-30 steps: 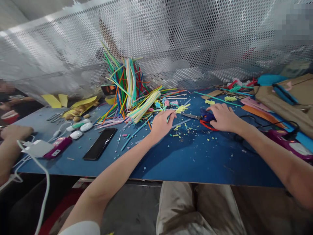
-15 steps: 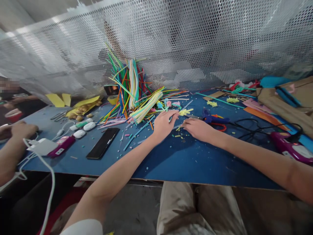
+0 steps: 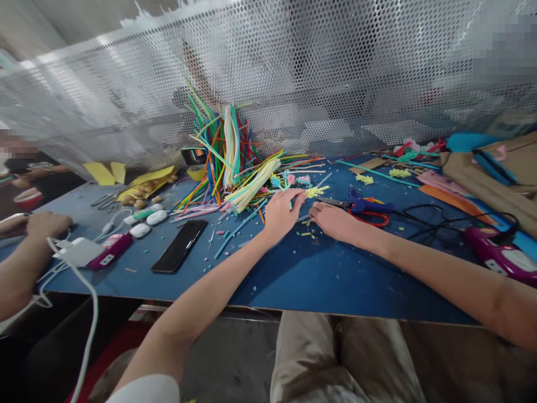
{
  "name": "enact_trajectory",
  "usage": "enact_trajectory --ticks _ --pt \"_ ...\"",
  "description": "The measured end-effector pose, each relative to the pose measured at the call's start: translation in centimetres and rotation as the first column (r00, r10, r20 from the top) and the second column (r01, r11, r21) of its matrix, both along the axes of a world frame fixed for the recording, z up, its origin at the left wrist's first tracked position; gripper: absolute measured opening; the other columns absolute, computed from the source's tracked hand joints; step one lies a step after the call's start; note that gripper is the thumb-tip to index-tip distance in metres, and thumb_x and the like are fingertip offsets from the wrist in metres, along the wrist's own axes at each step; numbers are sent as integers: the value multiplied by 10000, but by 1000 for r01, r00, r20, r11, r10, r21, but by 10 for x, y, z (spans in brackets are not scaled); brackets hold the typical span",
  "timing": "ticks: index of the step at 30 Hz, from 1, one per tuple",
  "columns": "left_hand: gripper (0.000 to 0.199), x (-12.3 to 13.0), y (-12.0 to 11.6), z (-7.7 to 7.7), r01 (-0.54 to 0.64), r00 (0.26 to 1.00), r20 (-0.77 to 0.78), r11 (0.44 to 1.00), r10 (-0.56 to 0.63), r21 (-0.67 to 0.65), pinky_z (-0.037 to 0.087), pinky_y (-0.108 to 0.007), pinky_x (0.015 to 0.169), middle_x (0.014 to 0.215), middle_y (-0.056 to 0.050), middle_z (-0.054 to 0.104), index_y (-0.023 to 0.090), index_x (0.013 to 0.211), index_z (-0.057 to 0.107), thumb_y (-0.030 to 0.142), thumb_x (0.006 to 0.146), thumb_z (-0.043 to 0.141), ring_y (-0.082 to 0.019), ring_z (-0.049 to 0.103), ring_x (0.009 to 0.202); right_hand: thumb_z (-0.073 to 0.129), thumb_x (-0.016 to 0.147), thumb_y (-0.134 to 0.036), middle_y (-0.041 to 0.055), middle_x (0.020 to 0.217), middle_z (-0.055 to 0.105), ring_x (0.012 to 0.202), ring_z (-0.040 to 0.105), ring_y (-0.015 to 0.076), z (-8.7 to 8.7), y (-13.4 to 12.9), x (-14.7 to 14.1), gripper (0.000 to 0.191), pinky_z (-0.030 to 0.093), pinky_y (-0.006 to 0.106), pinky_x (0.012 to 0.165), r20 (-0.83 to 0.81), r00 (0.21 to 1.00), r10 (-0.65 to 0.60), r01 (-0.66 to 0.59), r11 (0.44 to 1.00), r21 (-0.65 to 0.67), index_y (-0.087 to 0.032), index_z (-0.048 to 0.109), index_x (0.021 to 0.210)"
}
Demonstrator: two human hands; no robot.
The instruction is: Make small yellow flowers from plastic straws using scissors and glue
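My left hand (image 3: 282, 212) has its fingers pinched at the near end of a yellow fuzzy pipe-cleaner shape (image 3: 316, 191), just over the blue table. Close by on the right, my right hand (image 3: 333, 221) is closed with the fingertips curled down; whatever lies between them is hidden. A thin greyish strip (image 3: 305, 218) shows between the two hands. Scissors (image 3: 380, 222) with red handles lie just beyond my right hand, blades toward the yellow shape. Beside them rests a dark blue glue gun (image 3: 363, 202). Small yellow cut bits (image 3: 307, 234) are scattered below my fingers.
A pile of coloured pipe cleaners (image 3: 229, 151) stands before a perforated metal screen (image 3: 319, 73). A black phone (image 3: 180, 246) lies left, near a purple power strip (image 3: 109, 251). Another purple power strip (image 3: 497, 252) sits right. Another person's hand (image 3: 49, 224) rests at far left.
My right hand has shifted slightly left and its fingers have curled in more. The left hand stays by the yellow shape. The view has moved slightly.
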State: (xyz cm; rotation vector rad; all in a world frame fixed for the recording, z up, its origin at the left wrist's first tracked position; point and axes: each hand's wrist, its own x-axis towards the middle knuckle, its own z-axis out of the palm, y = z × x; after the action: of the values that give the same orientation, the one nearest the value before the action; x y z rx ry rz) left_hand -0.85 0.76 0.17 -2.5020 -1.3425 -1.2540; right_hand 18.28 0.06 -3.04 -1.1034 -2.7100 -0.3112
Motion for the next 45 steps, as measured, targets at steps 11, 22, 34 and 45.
enact_trajectory --ticks 11,22,34,45 --pt "252 -1 2 -1 41 999 -33 998 -39 38 506 -337 946 1075 -37 773 250 1092 745 385 1028 542 -186 697 1019 443 987 -196 41 864 655 782 614 172 39 -27 40 141 479 303 754 -233 961 151 -168 984 -58 -208 567 921" --pt "225 3 -4 -4 76 995 -67 997 -75 9 527 -326 905 1034 -9 784 256 1079 750 386 1009 580 -182 695 970 524 1003 -388 65 1095 742 990 703 224 41 -19 105 235 548 383 912 -602 792 -103 141 990 15 -237 667 1114" --pt "214 4 -8 -3 140 985 -102 990 -139 11 529 -344 918 1038 -14 783 254 1075 739 382 1008 580 -174 707 954 489 1022 -322 32 1083 761 1040 698 203 35 -23 106 261 543 372 951 -527 850 2 32 998 56 -268 733 1098" --pt "196 4 -9 -3 150 983 -112 989 -149 4 535 -319 900 1030 -5 783 260 1068 735 372 1006 586 -166 706 964 536 1001 -361 23 1011 762 978 707 201 35 -25 104 212 543 357 910 -535 844 -29 61 997 42 -269 727 1001"
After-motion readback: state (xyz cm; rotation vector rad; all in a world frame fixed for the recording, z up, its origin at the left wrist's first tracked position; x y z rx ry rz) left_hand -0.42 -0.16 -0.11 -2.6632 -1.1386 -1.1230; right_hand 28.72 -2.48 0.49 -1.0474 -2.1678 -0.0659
